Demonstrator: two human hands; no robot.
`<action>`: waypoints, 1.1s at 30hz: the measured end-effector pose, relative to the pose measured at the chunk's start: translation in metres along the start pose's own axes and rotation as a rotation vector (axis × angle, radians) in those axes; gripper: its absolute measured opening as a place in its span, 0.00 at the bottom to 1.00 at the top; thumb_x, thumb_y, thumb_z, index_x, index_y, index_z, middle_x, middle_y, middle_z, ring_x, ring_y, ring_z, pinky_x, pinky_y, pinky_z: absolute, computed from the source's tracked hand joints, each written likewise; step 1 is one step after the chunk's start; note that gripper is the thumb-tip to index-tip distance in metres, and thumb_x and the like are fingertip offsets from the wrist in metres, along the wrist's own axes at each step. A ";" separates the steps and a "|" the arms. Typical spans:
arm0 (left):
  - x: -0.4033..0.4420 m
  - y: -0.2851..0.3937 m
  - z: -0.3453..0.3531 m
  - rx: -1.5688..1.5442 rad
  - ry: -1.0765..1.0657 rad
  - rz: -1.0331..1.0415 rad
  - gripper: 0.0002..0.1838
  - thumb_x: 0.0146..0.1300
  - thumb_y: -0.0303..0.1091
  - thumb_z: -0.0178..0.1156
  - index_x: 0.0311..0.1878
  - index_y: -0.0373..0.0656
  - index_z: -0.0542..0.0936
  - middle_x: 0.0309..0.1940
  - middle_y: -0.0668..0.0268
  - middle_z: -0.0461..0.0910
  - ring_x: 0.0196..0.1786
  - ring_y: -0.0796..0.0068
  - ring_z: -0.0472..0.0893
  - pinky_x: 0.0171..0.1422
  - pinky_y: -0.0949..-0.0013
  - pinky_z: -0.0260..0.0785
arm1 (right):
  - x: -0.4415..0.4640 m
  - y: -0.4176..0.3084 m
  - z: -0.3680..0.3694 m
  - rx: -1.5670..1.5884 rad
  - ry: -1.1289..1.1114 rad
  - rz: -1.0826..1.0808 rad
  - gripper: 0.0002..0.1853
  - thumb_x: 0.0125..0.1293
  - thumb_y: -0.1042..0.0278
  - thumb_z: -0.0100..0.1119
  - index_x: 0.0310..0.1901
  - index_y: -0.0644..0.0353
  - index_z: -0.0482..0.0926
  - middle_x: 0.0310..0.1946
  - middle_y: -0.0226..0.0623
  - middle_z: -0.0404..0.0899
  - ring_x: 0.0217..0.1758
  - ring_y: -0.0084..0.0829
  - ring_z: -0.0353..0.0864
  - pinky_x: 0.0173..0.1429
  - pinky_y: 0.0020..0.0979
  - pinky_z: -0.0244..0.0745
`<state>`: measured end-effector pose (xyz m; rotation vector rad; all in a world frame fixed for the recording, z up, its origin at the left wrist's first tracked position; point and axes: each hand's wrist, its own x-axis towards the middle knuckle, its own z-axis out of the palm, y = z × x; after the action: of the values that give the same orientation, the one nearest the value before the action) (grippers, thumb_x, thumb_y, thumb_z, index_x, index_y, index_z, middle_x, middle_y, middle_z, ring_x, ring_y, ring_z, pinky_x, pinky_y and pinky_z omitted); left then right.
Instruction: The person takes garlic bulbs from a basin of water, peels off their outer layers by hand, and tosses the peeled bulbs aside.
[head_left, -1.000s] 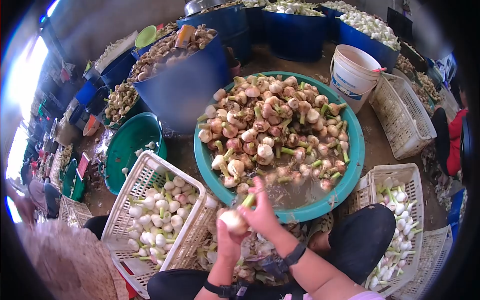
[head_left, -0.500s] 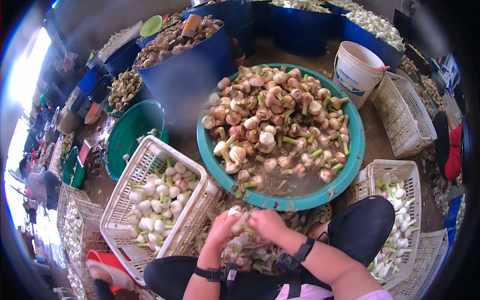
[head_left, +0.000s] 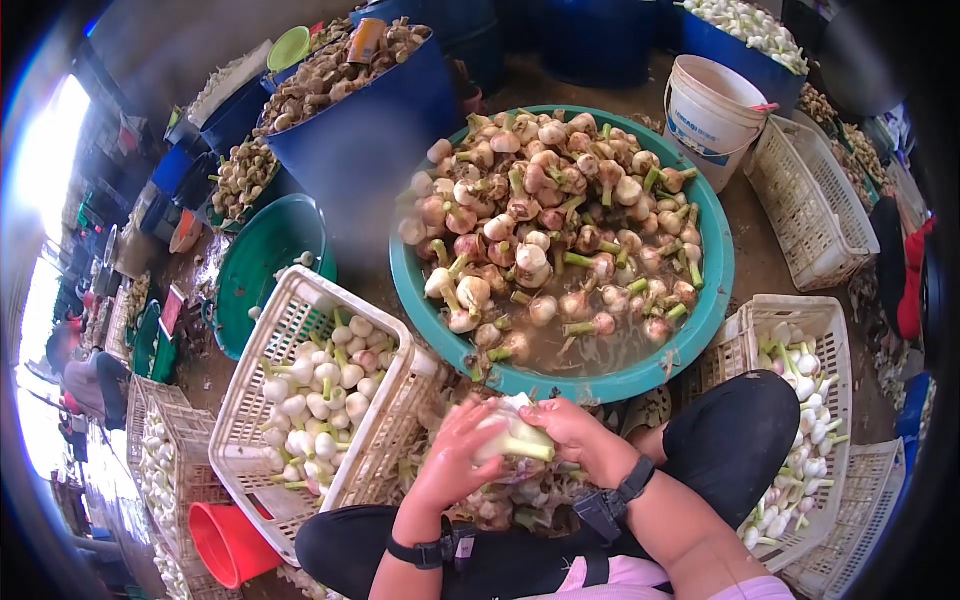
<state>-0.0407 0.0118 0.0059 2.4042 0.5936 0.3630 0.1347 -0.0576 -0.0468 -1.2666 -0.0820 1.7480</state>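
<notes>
Over my lap, both hands are on a pale garlic bulb [head_left: 522,436] with a short green stem pointing to the right. My left hand [head_left: 458,458] cups it from the left, with the thumb below and the fingers slightly blurred. On the bulb's right side, my right hand [head_left: 578,436] grips it with bent fingers. Garlic peelings [head_left: 505,497] lie in a heap beneath my hands. Just beyond stands a round teal tub [head_left: 712,290], holding many unpeeled garlic bulbs [head_left: 545,190] in murky water.
White garlic bulbs fill a plastic crate [head_left: 235,425] on my left and another crate [head_left: 838,345] on my right. A red bucket [head_left: 225,545], green basin [head_left: 270,260], blue barrel [head_left: 365,130] and white bucket [head_left: 705,125] stand around. Another person [head_left: 95,385] sits far left.
My hands have shifted slightly, the left fingers have spread, and the bulb's green stem now shows. The view has moved a little. A foot by the red bucket has gone from sight.
</notes>
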 end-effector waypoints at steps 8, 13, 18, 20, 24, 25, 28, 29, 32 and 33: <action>-0.001 0.002 0.014 -0.411 0.151 -0.158 0.17 0.51 0.19 0.59 0.46 0.41 0.74 0.57 0.55 0.69 0.63 0.58 0.65 0.64 0.60 0.59 | -0.019 0.001 0.009 0.076 -0.145 -0.255 0.15 0.68 0.62 0.45 0.50 0.62 0.71 0.43 0.36 0.76 0.42 0.26 0.77 0.43 0.29 0.76; -0.001 0.000 0.030 -1.533 0.587 -0.618 0.09 0.64 0.25 0.48 0.47 0.42 0.69 0.50 0.57 0.73 0.50 0.68 0.75 0.47 0.67 0.73 | -0.052 0.011 0.011 -0.298 -0.239 -0.568 0.13 0.67 0.64 0.49 0.47 0.63 0.74 0.43 0.35 0.76 0.50 0.28 0.73 0.55 0.31 0.67; -0.013 -0.011 0.043 -1.755 0.480 -0.936 0.12 0.69 0.37 0.40 0.48 0.43 0.69 0.48 0.60 0.74 0.48 0.67 0.76 0.54 0.62 0.70 | -0.077 0.015 0.009 -0.841 -0.266 -0.943 0.07 0.61 0.69 0.56 0.38 0.61 0.78 0.41 0.40 0.77 0.47 0.36 0.75 0.54 0.32 0.67; -0.009 -0.008 0.036 -1.752 0.541 -1.015 0.17 0.70 0.40 0.38 0.50 0.40 0.69 0.47 0.59 0.75 0.48 0.66 0.77 0.54 0.60 0.70 | -0.089 0.009 0.014 -0.846 -0.278 -0.972 0.06 0.61 0.69 0.55 0.36 0.61 0.79 0.39 0.40 0.77 0.44 0.37 0.76 0.51 0.33 0.68; -0.007 -0.005 0.032 -1.887 0.442 -1.027 0.18 0.70 0.39 0.39 0.52 0.38 0.71 0.46 0.59 0.77 0.48 0.65 0.77 0.53 0.62 0.71 | -0.104 -0.014 0.016 -0.247 -0.126 -0.788 0.09 0.66 0.67 0.49 0.39 0.64 0.75 0.35 0.33 0.77 0.38 0.24 0.75 0.45 0.26 0.70; -0.005 -0.004 0.033 -1.904 0.457 -1.022 0.18 0.70 0.39 0.39 0.53 0.38 0.71 0.47 0.60 0.77 0.48 0.66 0.77 0.53 0.63 0.71 | -0.106 -0.016 0.023 -0.095 -0.115 -0.772 0.09 0.66 0.66 0.49 0.40 0.63 0.74 0.35 0.33 0.77 0.38 0.25 0.76 0.45 0.27 0.71; 0.000 -0.004 0.027 -1.909 0.504 -1.051 0.17 0.69 0.38 0.39 0.53 0.39 0.70 0.46 0.60 0.77 0.48 0.67 0.77 0.53 0.62 0.72 | -0.105 -0.016 0.028 0.153 -0.087 -0.826 0.10 0.66 0.64 0.49 0.42 0.63 0.73 0.35 0.33 0.76 0.38 0.25 0.76 0.44 0.27 0.72; -0.001 -0.016 0.029 -1.894 0.577 -1.055 0.16 0.69 0.40 0.41 0.51 0.41 0.71 0.44 0.63 0.77 0.46 0.70 0.78 0.50 0.63 0.73 | -0.105 -0.015 0.027 0.257 -0.070 -0.897 0.11 0.67 0.63 0.48 0.42 0.63 0.72 0.35 0.33 0.76 0.38 0.25 0.76 0.44 0.27 0.72; -0.026 -0.079 0.044 -2.072 0.796 -0.891 0.14 0.66 0.41 0.47 0.48 0.44 0.71 0.41 0.67 0.78 0.44 0.71 0.78 0.45 0.64 0.75 | -0.131 -0.054 0.023 0.201 0.005 -1.117 0.11 0.68 0.63 0.45 0.40 0.64 0.71 0.33 0.36 0.74 0.36 0.30 0.79 0.42 0.34 0.77; -0.020 -0.063 0.033 -2.009 0.909 -0.951 0.13 0.66 0.42 0.48 0.47 0.44 0.71 0.40 0.68 0.78 0.42 0.72 0.79 0.41 0.66 0.74 | -0.118 -0.053 0.002 -0.183 0.186 -1.146 0.14 0.69 0.61 0.42 0.40 0.65 0.71 0.35 0.38 0.75 0.36 0.31 0.79 0.42 0.35 0.77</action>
<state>-0.0656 0.0295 -0.0615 -0.1005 0.9052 0.9263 0.1691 -0.1107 0.0659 -1.1327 -0.7199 0.6392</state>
